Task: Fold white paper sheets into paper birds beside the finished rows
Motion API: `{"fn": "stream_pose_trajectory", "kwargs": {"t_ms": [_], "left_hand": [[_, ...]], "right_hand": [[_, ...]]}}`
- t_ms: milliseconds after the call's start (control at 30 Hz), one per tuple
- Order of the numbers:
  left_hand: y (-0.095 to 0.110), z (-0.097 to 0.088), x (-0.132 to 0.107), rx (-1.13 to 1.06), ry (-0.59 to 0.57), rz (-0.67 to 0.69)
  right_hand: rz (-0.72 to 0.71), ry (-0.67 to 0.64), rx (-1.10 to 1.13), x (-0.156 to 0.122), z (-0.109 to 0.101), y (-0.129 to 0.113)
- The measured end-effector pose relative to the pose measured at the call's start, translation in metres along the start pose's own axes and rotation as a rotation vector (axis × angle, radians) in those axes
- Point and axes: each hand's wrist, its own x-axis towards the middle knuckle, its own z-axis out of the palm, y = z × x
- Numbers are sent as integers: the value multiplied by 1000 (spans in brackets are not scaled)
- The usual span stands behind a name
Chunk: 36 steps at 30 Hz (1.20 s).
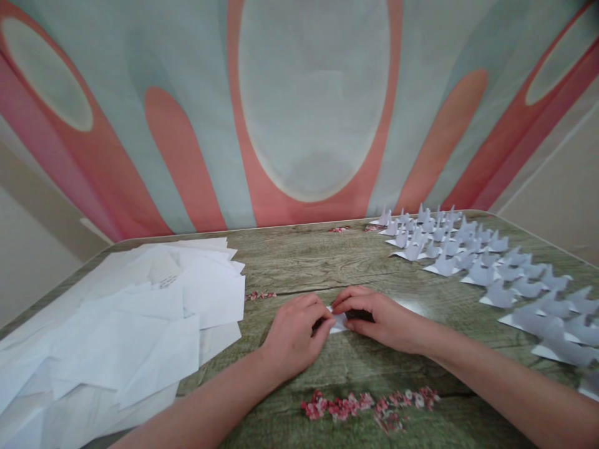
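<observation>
A small folded piece of white paper (339, 324) lies at the middle of the table between my two hands. My left hand (299, 330) grips its left side with thumb and fingertips. From the right, my right hand (374, 315) pinches the same paper, thumb below and fingers above. Fingers cover much of the paper, so its exact folded shape is hidden. Off to the right stand several rows of white origami cranes (444, 263), apart from my hands.
A spread-out heap of white paper sheets (135, 337) covers the table's left side. The wood-patterned tabletop (299, 268) bears printed pink flowers (346, 405). Behind its far edge hangs a backdrop (313, 100) with coral and pale blue-green shapes.
</observation>
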Motion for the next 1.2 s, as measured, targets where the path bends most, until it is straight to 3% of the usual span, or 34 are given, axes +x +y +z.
{"fn": "stream_pose_trajectory", "kwargs": {"t_ms": [433,667,967,1200], "left_hand": [[-1,4,0,-21,51,-34],[-1,4,0,-29,40,-41],[0,5,0,-8,38,-46],[-1,8,0,-7,61,-46]], "right_hand": [[-151,-109,-155,-7,-14,-12],[-89,-195,-226,-20,-24,-20],[-134,-251,-377,-37,-11,-10],[-177,-200,-391,-38,-3,-4]]}}
